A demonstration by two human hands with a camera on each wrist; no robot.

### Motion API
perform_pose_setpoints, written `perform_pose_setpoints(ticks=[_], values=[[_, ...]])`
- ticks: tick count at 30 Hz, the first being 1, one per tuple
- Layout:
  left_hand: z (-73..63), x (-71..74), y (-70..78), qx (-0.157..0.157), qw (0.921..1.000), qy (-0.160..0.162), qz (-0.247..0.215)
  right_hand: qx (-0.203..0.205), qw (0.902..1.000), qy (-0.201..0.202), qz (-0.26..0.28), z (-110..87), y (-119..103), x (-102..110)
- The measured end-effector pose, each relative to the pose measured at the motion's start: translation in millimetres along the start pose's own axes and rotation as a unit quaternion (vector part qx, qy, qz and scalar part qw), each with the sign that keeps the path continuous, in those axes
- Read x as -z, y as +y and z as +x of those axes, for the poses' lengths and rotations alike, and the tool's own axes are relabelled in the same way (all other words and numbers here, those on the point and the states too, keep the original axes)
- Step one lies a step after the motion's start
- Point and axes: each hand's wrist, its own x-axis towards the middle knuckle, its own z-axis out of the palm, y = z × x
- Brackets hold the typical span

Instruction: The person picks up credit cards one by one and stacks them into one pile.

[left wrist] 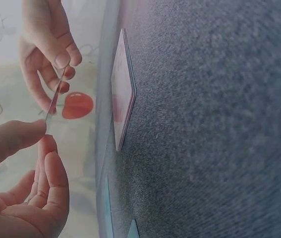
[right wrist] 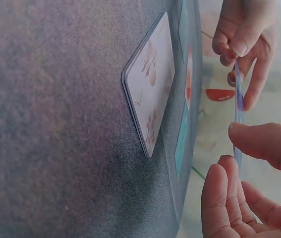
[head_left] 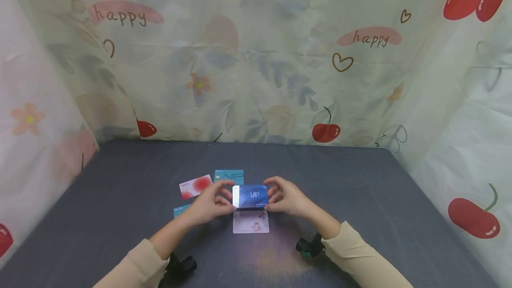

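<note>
A blue VIP card (head_left: 250, 197) is held above the table between both hands. My left hand (head_left: 210, 202) pinches its left end between thumb and fingers, and my right hand (head_left: 289, 198) does the same at the right end. Edge-on, the card appears as a thin strip in both wrist views, apart from the tabletop. Below it lies a small stack of cards (right wrist: 152, 82), topped by a pale pink card (head_left: 250, 222) with a floral print. The head view shows the held card just beyond this stack.
A white card with red circles (head_left: 196, 186) lies on the dark grey cloth (head_left: 348, 199) left of the hands. Behind them is a teal VIP card (head_left: 229, 176). Another blue card (head_left: 181, 210) is partly hidden by the left hand. A printed curtain (head_left: 256, 79) encloses the table.
</note>
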Motion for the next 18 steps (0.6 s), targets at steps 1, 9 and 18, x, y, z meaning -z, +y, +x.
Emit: perform_pose_setpoints(ticks=[1,9,18], values=[[-0.4,-0.1,-0.3,0.001,1.0000,-0.001,0.000,0.003,1.0000,-0.001,0.001,-0.5,0.4,-0.2],[-2.2,-0.6,-1.8,0.000,1.0000,-0.008,0.002,-0.008,0.9997,-0.011,0.019,-1.2,3.2,-2.5],[-3.2,-1.2,-2.2,-0.005,0.9998,-0.017,0.007,0.011,0.9998,-0.011,0.015,-6.6,1.4,-2.7]])
